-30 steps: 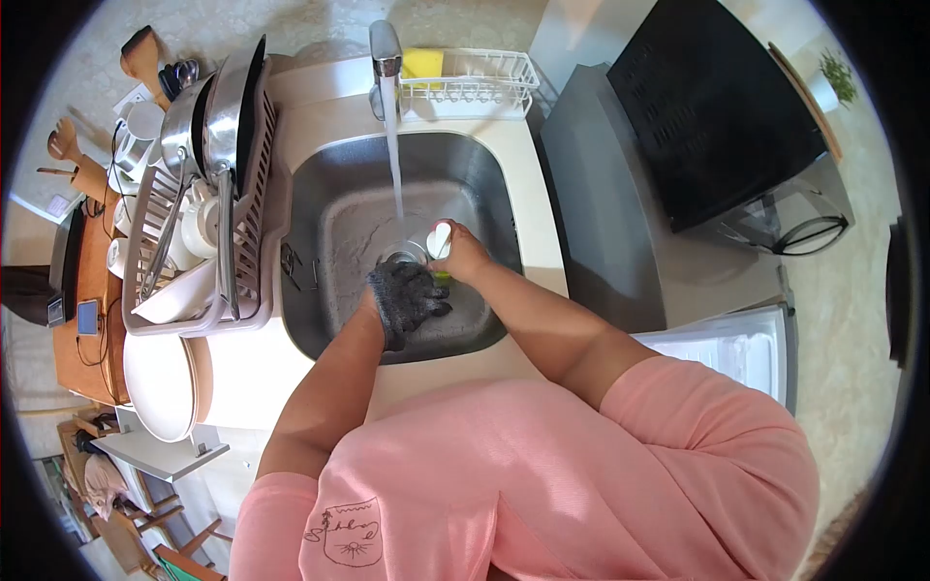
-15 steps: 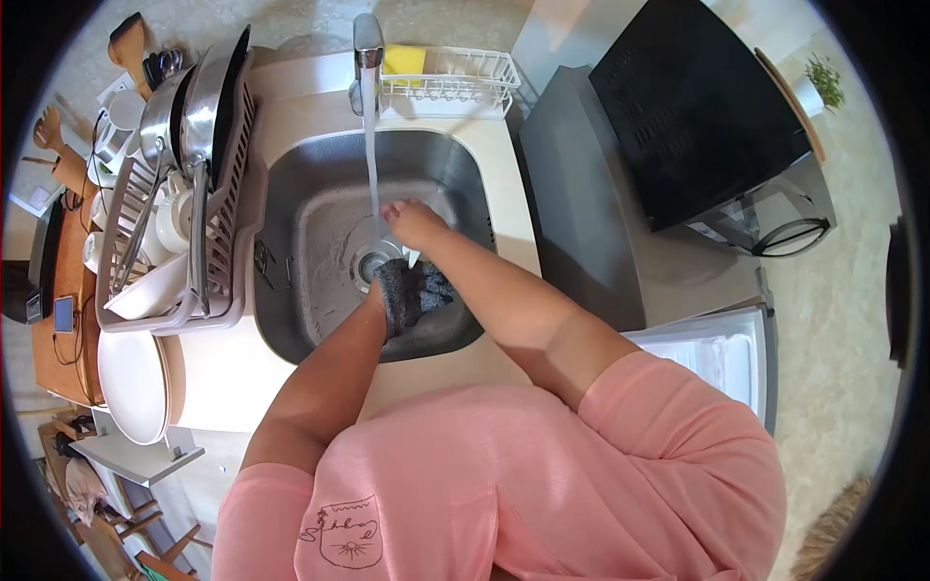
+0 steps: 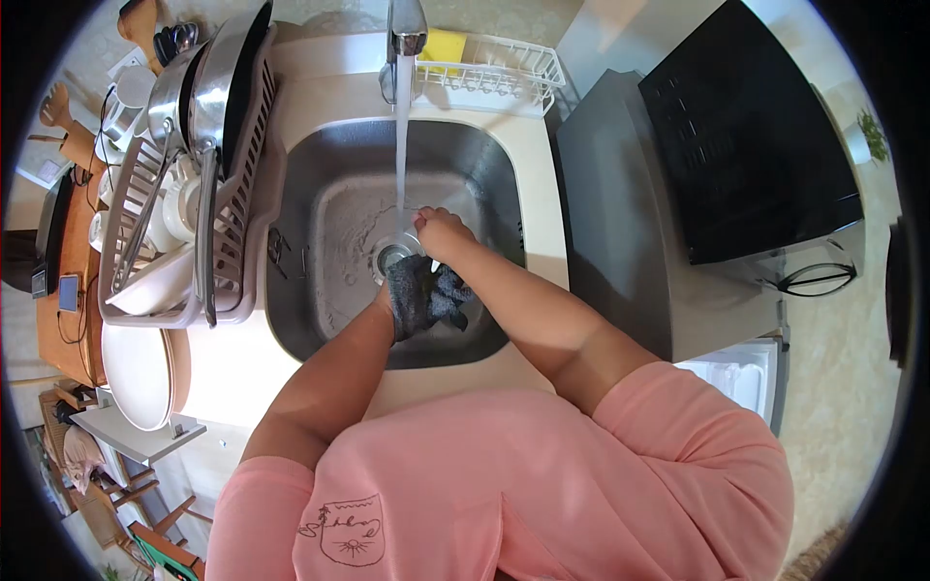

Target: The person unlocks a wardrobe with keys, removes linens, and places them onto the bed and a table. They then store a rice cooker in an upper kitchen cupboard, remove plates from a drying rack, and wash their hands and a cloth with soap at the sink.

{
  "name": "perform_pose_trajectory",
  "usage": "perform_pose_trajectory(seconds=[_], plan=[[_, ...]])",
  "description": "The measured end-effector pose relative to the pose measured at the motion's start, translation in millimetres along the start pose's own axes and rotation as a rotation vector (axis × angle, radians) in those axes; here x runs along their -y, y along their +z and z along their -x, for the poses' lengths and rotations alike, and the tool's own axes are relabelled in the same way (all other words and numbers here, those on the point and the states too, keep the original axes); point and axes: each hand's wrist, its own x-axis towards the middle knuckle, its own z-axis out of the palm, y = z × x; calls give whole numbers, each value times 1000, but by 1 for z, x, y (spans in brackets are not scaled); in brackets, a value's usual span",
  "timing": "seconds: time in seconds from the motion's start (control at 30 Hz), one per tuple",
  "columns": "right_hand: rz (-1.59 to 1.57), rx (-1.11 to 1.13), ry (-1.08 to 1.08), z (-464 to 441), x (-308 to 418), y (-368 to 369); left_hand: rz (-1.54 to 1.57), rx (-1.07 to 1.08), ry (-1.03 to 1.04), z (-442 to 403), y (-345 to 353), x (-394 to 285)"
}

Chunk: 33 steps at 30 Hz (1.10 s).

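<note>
A dark grey cloth covers my left hand low in the sink. The fingers of that hand are hidden under it, but the cloth stays bunched in the grasp. Just above, my right hand is closed beside the running water. A small pale, shiny piece shows between my right hand and the cloth; what it belongs to is hidden. Both hands are inside the grey sink, near the drain.
The faucet is running. Left stands a dish rack with pans, cups and bowls, beside stacked plates. A wire caddy holds a yellow sponge. Right is a black microwave on a grey cabinet.
The whole view has shifted, so the sink and faucet sit further right and the faucet higher. My hands stay close together by the water, with the cloth turned slightly.
</note>
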Motion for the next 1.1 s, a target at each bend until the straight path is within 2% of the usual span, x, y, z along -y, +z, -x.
perform_pose_trajectory(seconds=[0.13, 0.2, 0.33, 0.43, 0.53, 0.7, 0.73, 0.8, 0.93, 1.0, 1.1], plan=[[24, 23, -7, 5, 0, -4, 24, 112, -98, 2, 4, -6], [34, -16, -76, 5, -3, 0, 10, 55, -92, 10, 17, -8], [69, -18, -36, 4, 5, -5, 16, -66, -47, 6, 13, -7], [57, -9, -57, 5, 9, -8, -3, -25, -107, -4, -1, -5], [23, -31, -59, 1, 1, 1, 163, 18, -128, 3, 12, -7], [95, -20, -67, 3, 9, -4, 188, 198, -155, 14, 9, -14], [93, -16, -65, 4, 10, -5, 191, 195, -157, 10, 10, -14], [62, -7, -82, 6, 5, -5, 114, -53, -101, -3, 15, -8], [82, -30, -41, 4, 4, -2, -4, -24, -142, -2, 6, -7], [154, 17, 2, 4, 13, -6, -22, -106, -46, -1, 10, -6], [120, 21, -46, 3, 16, -11, -19, -111, -86, -3, 5, -9]])
